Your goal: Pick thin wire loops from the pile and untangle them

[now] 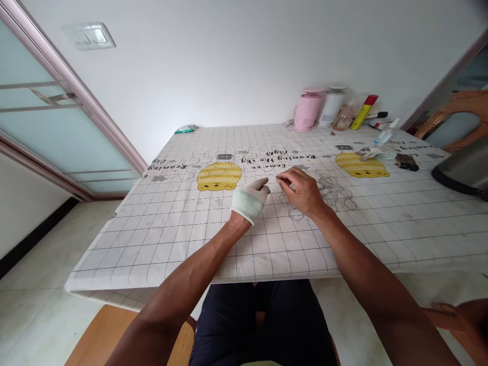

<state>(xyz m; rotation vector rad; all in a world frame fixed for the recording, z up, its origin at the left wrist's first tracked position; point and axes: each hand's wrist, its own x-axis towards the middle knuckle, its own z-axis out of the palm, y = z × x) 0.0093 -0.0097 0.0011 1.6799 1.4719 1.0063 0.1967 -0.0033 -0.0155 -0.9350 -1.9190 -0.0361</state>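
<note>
On my head view, right at the fingertips: the right hand (301,192), bare, has thumb and forefinger closed in a pinch, and I believe a fine strand (272,176) is caught there, though it's almost too thin for me to make out. Just beside it, the left hand (251,197) wears a pale glove with a mint cuff, fingers curled in, the 2 sets of tips near but apart. Whether that glove grips the strand's other end, I can't tell.

Out from the grip, there's the tangle of thin grey loops (331,193), beside and partly behind the right hand, right of centre and well in from the near edge of the table (152,249). Progress, as I judge it: 1 strand at most is in hand, and the bulk lies loosely tangled, with a few loops fanned out on its right fringe. How much has been handled, I can't say from here.

Wider now: a crumpled white cloth (377,152) and a small dark box (406,162) sit towards the right edge. Against the far edge, right of centre, stand a pink cylindrical appliance (307,111), a white cylindrical appliance (332,108) and a yellow spray can (362,114). A green packet (185,129) lies at the far left corner.
</note>
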